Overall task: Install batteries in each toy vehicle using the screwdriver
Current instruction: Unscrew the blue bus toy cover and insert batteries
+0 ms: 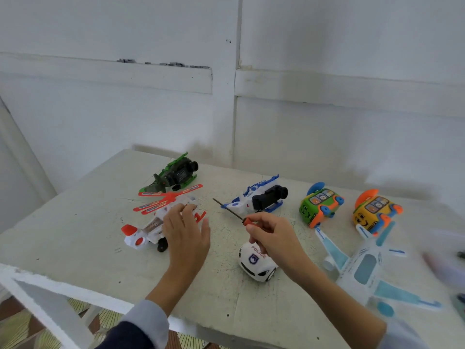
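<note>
While our right hand (pixel 273 235) pinches the red-handled screwdriver (pixel 230 211) above the police car (pixel 256 263), our left hand (pixel 187 235), fingers relaxed, touches the red-and-white helicopter (pixel 153 222) on the counter (pixel 75 235); remaining toys lie nearby.

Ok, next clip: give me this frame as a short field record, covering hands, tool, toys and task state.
left hand: fingers extended, resting on the red and white helicopter
right hand: grips the screwdriver, tip pointing up-left, touching no toy
near right hand: police car
on their sides, undersides showing: green helicopter, blue helicopter
other toys: green bus, yellow bus, airplane
surface: table
batteries: none visible
</note>
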Tool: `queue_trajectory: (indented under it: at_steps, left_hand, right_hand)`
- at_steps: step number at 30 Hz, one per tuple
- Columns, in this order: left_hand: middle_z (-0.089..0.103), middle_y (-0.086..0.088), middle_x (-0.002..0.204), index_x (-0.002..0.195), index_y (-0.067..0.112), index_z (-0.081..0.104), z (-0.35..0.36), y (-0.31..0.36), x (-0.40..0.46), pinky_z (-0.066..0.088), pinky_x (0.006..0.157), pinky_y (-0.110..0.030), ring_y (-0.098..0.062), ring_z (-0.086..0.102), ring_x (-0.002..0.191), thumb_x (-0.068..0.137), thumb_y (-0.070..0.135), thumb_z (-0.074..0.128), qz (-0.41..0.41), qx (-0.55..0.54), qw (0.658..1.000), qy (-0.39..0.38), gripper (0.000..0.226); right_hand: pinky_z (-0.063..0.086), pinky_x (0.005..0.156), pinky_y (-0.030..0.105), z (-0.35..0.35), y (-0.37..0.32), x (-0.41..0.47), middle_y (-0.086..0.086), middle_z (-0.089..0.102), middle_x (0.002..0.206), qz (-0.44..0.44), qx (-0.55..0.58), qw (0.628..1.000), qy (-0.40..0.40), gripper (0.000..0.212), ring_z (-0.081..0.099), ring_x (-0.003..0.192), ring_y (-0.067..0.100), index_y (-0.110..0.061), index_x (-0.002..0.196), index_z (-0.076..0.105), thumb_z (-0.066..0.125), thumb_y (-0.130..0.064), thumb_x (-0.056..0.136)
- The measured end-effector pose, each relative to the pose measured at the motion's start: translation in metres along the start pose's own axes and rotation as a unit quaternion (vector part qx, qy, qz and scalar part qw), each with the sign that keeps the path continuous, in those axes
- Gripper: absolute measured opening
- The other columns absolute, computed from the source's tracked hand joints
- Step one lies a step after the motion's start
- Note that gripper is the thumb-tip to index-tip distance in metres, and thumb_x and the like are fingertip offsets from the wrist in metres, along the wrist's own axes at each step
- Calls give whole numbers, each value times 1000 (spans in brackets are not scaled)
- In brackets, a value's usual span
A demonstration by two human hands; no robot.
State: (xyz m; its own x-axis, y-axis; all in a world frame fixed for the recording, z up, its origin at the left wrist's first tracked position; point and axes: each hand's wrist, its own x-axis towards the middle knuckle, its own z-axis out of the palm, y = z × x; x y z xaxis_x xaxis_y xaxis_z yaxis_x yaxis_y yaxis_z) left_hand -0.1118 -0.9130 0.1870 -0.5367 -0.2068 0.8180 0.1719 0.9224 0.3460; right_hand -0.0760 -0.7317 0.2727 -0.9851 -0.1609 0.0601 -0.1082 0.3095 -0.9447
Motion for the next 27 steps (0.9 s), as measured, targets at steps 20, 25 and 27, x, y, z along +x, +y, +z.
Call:
queue_trajectory:
  at_steps: [20,25,27]
  left_hand:
    - [36,-16,129,137,2,30,152,332,52,38,99,-37,-30,44,116,87,25,68,-36,-321,860,-394,67]
    - [19,-17,148,148,2,11,200,361,50,33,106,-43,-39,34,133,79,53,69,-32,-200,816,-541,104]
    - [13,-17,151,150,4,3,216,364,47,33,108,-45,-39,33,135,75,60,68,-13,-158,803,-574,114]
  right_hand:
    - [31,37,16,-277,64,-60,1,57,52,35,61,941,332,12,39,37,9,-8,91,67,56,-3,89]
    - [32,38,17,-329,90,-66,2,58,55,49,47,942,329,13,39,37,10,-10,89,67,56,-4,90]
    - [33,39,17,-345,98,-66,2,58,55,52,47,944,322,12,40,38,11,-10,90,67,56,-4,89]
